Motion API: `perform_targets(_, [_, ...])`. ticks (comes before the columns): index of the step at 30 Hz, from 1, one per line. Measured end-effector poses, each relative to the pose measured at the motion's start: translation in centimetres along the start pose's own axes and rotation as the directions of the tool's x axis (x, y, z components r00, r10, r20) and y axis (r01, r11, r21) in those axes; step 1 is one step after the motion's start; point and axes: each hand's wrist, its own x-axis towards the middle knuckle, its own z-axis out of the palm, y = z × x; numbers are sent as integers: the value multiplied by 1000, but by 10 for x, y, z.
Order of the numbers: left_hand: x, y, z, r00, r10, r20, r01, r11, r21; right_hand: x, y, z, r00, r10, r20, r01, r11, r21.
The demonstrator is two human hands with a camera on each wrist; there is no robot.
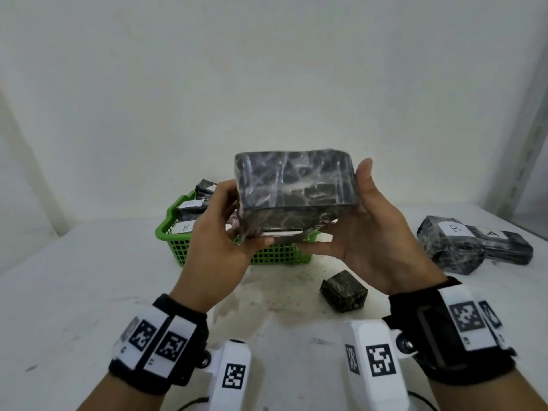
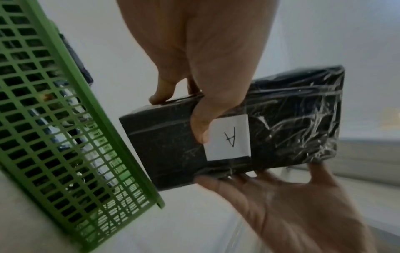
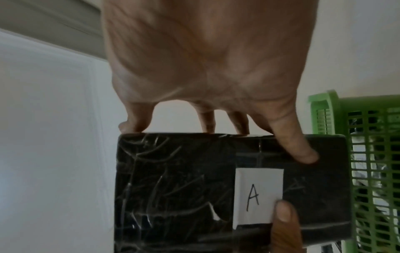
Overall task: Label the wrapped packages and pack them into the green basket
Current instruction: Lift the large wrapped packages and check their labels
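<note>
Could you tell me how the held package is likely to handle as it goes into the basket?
The package keeps flat faces and straight edges between the left hand and right hand, so it is probably stiff. Its glossy, wrinkled film may be slippery. The boxy shape should not roll inside the basket.

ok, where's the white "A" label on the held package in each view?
Head: the A label shows only as a thin white edge on the held package's underside.
Left wrist: right of centre, beside the left thumb.
Right wrist: lower centre-right, left thumb on its corner.
Shared landmark: green basket.
</note>
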Motion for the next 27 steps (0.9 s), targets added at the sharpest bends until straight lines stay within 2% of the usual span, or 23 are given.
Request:
perform_targets(2, [1, -3, 0, 999, 48, -11, -46, 995, 83, -1, 2, -1, 996, -8, 85, 7, 1000, 17])
perform_targets(4, [0, -8, 1, 997, 72, -15, -71, 993, 90, 2, 4, 0, 994, -22, 105, 30, 997, -78])
perform_targets(6, [-3, -11, 2, 1000, 10, -27, -11, 1000, -22, 5, 9, 2, 996, -65, 56, 75, 977, -198])
perform_targets(8, [-3, -10, 3, 1000, -11, -1, 11, 1000, -26, 7, 15, 2, 991, -130, -5, 126, 965, -230])
perform_targets(10, [-1, -8, 2, 995, 22, 94, -27, 998, 54, 9, 19, 1, 978, -204, -41, 191, 957, -219])
perform_targets(11, [-1, -5, 1, 987, 18, 161, -24, 999, 35, 10, 21, -1, 971, -234, -54, 218, 952, -215])
perform_targets(14, [-1, 4, -5, 940, -41, 338, 72, 994, -81, 10, 23, -4, 950, -301, -83, 277, 936, -214])
perform_targets(17, [-4, 10, -4, 912, -134, 388, 198, 972, -128, 10, 26, -9, 935, -336, -112, 307, 927, -218])
perform_targets(21, [-5, 8, -2, 896, -222, 385, 312, 931, -189, 10, 28, -16, 916, -382, -124, 337, 899, -281])
perform_targets(24, [-4, 10, 1, 927, -228, 299, 297, 932, -208, 10, 30, -21, 923, -368, -111, 315, 890, -331])
perform_targets(27, [-8, 9, 6, 953, -219, 207, 266, 934, -237, 11, 33, -23, 941, -315, -126, 238, 877, -417])
